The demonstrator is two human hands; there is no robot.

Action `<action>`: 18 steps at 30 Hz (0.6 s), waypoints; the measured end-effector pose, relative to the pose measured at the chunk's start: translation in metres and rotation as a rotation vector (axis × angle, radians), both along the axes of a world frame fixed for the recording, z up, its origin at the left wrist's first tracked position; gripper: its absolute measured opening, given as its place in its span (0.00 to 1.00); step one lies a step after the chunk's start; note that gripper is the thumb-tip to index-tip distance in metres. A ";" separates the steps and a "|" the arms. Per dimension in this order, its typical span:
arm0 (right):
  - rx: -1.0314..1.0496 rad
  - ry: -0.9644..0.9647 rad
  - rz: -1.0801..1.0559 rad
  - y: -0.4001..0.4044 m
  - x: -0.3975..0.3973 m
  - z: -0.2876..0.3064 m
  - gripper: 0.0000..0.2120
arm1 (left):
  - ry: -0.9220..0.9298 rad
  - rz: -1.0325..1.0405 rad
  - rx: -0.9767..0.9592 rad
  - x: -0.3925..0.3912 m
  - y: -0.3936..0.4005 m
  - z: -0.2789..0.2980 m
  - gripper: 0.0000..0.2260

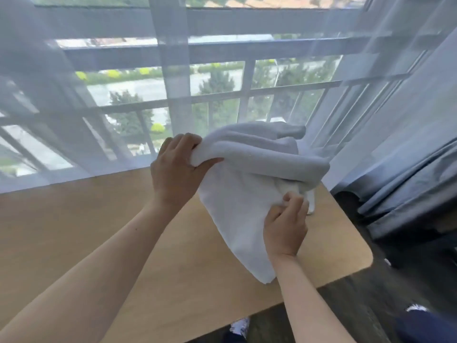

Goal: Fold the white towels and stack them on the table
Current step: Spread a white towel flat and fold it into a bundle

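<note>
Both forearms are bare to the frame's lower edge, with no sleeve, watch or ring showing on the left hand (176, 167) or right hand (285, 226). Dark navy trousers (427, 328) and a white shoe (239, 328) appear below.

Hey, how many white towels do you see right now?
1 for sure: a towel gripped by both hands, left hand and right hand, above the table. White cloth behind it may be a second, mostly hidden.

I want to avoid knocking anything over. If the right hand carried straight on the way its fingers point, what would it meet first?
The right hand pinches the white towel, fingers pointing up and away. Straight on it would likely meet the towel's bunched folds first, then the sheer curtain; depth is unclear.
</note>
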State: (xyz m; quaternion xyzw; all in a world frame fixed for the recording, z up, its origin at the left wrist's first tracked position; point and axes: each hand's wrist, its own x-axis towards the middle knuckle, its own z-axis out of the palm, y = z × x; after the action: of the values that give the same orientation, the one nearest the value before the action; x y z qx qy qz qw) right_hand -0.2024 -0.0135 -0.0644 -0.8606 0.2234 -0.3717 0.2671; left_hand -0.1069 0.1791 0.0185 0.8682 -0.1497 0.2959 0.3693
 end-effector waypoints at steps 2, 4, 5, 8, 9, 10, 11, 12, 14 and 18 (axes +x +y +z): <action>-0.038 -0.025 0.061 0.038 -0.012 0.009 0.10 | -0.017 0.092 -0.040 -0.024 0.051 0.004 0.19; -0.051 -0.028 0.128 0.082 -0.021 0.015 0.15 | -0.033 0.197 -0.065 -0.049 0.104 0.002 0.18; -0.053 -0.015 0.167 0.105 -0.026 0.014 0.16 | -0.035 0.261 -0.058 -0.063 0.132 -0.001 0.18; -0.045 0.046 0.354 0.177 -0.039 0.001 0.15 | -0.042 0.466 -0.005 -0.110 0.215 -0.025 0.18; -0.049 0.076 0.419 0.200 -0.042 -0.006 0.14 | -0.041 0.537 0.014 -0.126 0.240 -0.038 0.18; -0.064 0.119 0.481 0.223 -0.046 -0.015 0.13 | -0.027 0.604 0.035 -0.143 0.264 -0.052 0.17; -0.084 0.185 0.543 0.244 -0.048 -0.024 0.12 | 0.019 0.657 0.051 -0.159 0.285 -0.068 0.17; -0.105 0.270 0.604 0.263 -0.049 -0.035 0.12 | 0.113 0.698 0.053 -0.173 0.305 -0.085 0.16; -0.180 0.481 0.694 0.299 -0.048 -0.055 0.15 | 0.404 0.749 0.039 -0.195 0.340 -0.116 0.17; -0.460 0.912 0.756 0.351 -0.046 -0.090 0.24 | 0.873 0.689 0.167 -0.224 0.383 -0.170 0.20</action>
State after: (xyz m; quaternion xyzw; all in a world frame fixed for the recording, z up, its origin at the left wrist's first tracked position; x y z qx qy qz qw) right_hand -0.2489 0.3377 -0.1547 -0.9872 -0.0902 0.1137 0.0663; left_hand -0.3304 0.5618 -0.1519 0.9351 0.2861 0.0000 0.2092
